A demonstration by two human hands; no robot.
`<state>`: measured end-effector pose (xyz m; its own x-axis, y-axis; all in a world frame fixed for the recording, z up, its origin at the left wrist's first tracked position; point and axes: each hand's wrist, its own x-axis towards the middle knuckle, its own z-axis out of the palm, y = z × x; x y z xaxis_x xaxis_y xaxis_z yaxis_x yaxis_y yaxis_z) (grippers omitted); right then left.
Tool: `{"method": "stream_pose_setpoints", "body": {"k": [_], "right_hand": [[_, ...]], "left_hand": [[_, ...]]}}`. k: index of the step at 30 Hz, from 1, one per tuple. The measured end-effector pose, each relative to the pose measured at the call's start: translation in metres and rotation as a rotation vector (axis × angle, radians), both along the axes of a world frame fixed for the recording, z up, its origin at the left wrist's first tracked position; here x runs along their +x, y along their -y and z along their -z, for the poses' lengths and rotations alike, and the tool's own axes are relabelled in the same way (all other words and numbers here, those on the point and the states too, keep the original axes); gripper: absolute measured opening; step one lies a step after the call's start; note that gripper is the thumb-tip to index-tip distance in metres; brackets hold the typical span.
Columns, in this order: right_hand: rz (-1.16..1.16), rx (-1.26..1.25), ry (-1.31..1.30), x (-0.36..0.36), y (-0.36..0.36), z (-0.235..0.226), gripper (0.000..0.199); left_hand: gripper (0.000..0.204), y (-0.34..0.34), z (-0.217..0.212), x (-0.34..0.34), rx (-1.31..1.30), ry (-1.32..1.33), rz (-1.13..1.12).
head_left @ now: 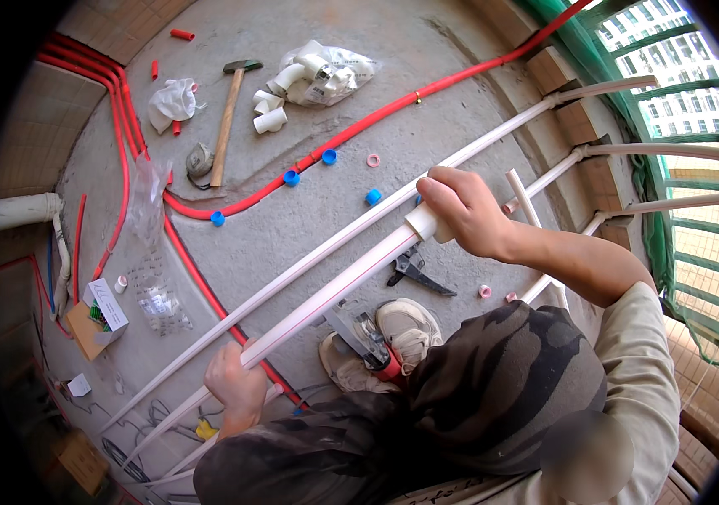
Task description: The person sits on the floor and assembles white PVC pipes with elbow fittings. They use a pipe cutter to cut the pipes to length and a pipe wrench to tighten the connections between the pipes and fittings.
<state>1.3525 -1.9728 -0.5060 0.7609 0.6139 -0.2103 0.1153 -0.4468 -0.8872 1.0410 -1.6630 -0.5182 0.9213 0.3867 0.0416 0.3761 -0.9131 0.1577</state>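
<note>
Clamping a red-striped white plastic pipe point(334, 296), near left, is the left hand point(236, 379), fingers wrapped; farther right, the right hand point(464, 210) clamps its white cylindrical fitting point(420, 222); uneven pushing could skew it.

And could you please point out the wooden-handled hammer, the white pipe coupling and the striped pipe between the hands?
Wooden-handled hammer point(227, 126): head view, middle of handle.
White pipe coupling point(421, 223): head view, collar wall.
Striped pipe point(331, 293): head view, middle of visible stretch.
</note>
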Motion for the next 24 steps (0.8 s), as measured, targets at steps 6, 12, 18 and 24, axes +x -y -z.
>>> {"method": "stream_pose_setpoints", "body": {"k": [6, 12, 18, 24], "right_hand": [[-0.013, -0.003, -0.025, 0.003, 0.003, 0.002, 0.046], [0.010, -0.060, -0.102, 0.007, -0.006, 0.000, 0.050], [0.012, 0.274, -0.396, 0.032, -0.035, -0.016, 0.051], [-0.064, 0.684, -0.416, 0.031, -0.012, 0.001, 0.055]], "left_hand": [[0.032, -0.001, 0.000, 0.002, 0.010, -0.006, 0.004], [0.028, -0.015, 0.011, 0.004, 0.007, -0.057, -0.002], [0.027, -0.051, -0.018, 0.034, -0.298, -0.328, -0.114], [0.024, -0.074, -0.048, 0.065, -0.586, -0.510, -0.088]]}}
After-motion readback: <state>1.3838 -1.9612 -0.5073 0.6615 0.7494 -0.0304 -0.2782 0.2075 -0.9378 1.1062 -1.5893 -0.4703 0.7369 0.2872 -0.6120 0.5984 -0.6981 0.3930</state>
